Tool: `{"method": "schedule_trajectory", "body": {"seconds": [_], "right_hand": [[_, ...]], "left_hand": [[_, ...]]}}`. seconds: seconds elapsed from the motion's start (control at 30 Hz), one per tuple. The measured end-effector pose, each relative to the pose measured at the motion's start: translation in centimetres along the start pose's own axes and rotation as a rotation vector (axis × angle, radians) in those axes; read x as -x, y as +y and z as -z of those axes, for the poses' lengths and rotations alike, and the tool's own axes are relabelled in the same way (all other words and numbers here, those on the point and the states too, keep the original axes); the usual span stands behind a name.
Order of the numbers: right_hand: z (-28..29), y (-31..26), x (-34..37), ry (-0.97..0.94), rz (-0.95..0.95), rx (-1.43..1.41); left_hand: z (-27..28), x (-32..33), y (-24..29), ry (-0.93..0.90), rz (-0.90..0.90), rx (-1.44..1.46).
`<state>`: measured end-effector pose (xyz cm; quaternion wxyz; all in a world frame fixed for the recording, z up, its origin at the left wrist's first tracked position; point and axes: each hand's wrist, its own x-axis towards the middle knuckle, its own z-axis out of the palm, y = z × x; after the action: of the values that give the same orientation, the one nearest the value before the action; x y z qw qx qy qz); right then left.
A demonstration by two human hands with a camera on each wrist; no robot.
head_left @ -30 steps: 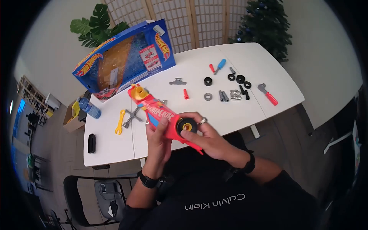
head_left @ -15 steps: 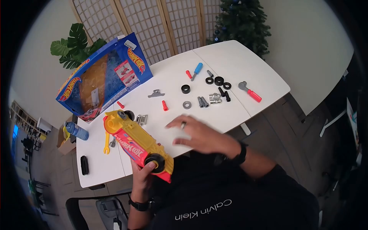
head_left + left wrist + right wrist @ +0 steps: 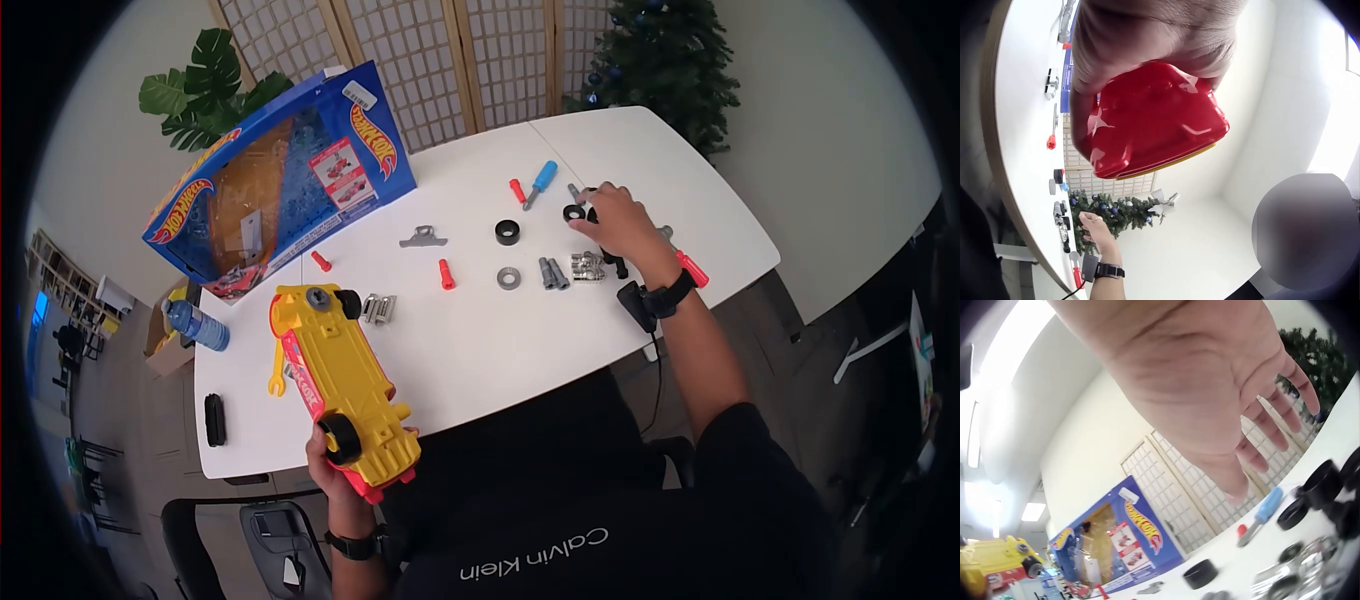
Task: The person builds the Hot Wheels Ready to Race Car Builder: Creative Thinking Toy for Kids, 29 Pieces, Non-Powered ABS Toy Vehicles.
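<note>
My left hand (image 3: 338,492) grips one end of a toy car (image 3: 350,365), its yellow underside turned up toward the head camera. A black wheel (image 3: 342,438) sits near the held end and a smaller black wheel (image 3: 348,304) near the far end. In the left wrist view the fingers wrap around the car's red body (image 3: 1157,122). Over the right part of the table, my right hand (image 3: 622,225) hovers with fingers spread, holding nothing. Beneath it lie black tires (image 3: 1322,484), partly hidden by the hand in the head view.
A blue toy box (image 3: 290,175) stands at the back left. Around the right hand are a blue-handled screwdriver (image 3: 541,184), grey bolts (image 3: 553,274), chrome engine-like parts (image 3: 587,267) and a red-handled tool (image 3: 692,268). A bottle (image 3: 198,325) and yellow wrench (image 3: 277,370) are at left.
The right hand has let go of the car's wheel and moved right and away, over the black tires. The left hand has turned the car so its underside faces up.
</note>
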<state>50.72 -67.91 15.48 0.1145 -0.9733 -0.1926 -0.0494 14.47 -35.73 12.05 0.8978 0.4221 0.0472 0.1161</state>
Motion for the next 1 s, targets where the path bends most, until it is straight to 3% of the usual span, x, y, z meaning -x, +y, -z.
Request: {"method": "schedule_trajectory", "body": {"seconds": [0.07, 0.17, 0.23, 0.3, 0.37, 0.47, 0.5, 0.57, 0.67, 0.7, 0.77, 0.83, 0.93, 1.0], "right_hand": [[-0.5, -1.2, 0.3, 0.051, 0.132, -0.099], [-1.0, -1.1, -0.8, 0.047, 0.163, -0.106], [-1.3, -0.5, -0.9, 0.005, 0.085, -0.108], [-1.7, 0.8, -0.6, 0.138, -0.022, -0.093], [-1.1, 0.4, 0.5, 0.156, -0.006, -0.161], [-2.0, -1.6, 3.2, 0.253, 0.225, -0.253], [-1.8, -2.6, 4.3, 0.180, 0.280, -0.235], [1.0, -2.7, 5.5, -0.042, 0.161, -0.270], [1.0, 3.0, 4.8, 0.382, -0.029, -0.228], [1.0, 4.7, 4.7, 0.387, -0.041, -0.222], [1.6, 6.5, 5.0, 0.185, -0.278, -0.047], [0.5, 8.0, 4.7, 0.145, -0.217, -0.109], [-0.5, 8.5, 4.2, 0.132, 0.042, -0.244], [-2.1, 9.7, 3.4, 0.099, 0.065, -0.200]], "left_hand": [[1.0, -0.3, -0.1, -0.001, -0.004, 0.035], [0.4, -0.6, 0.2, 0.034, -0.003, 0.063], [0.2, -0.7, 0.2, 0.019, -0.036, 0.164], [1.1, -0.3, 0.5, -0.016, -0.004, 0.154], [1.5, -0.1, 0.6, 0.006, 0.015, 0.106], [2.3, 0.3, 0.7, -0.036, 0.063, 0.140], [2.4, 0.1, 0.6, -0.045, 0.087, 0.146], [2.3, -0.1, 0.4, -0.037, 0.092, 0.157], [2.6, -0.2, 1.1, -0.030, 0.093, 0.146], [2.6, -0.3, 1.2, -0.035, 0.088, 0.139], [2.5, 0.1, 1.0, -0.056, 0.070, 0.130], [3.1, 0.4, 1.0, -0.077, 0.077, 0.073], [3.3, 0.3, 0.3, -0.044, 0.094, 0.077], [2.9, 0.1, 0.3, -0.019, 0.081, -0.012]]}}
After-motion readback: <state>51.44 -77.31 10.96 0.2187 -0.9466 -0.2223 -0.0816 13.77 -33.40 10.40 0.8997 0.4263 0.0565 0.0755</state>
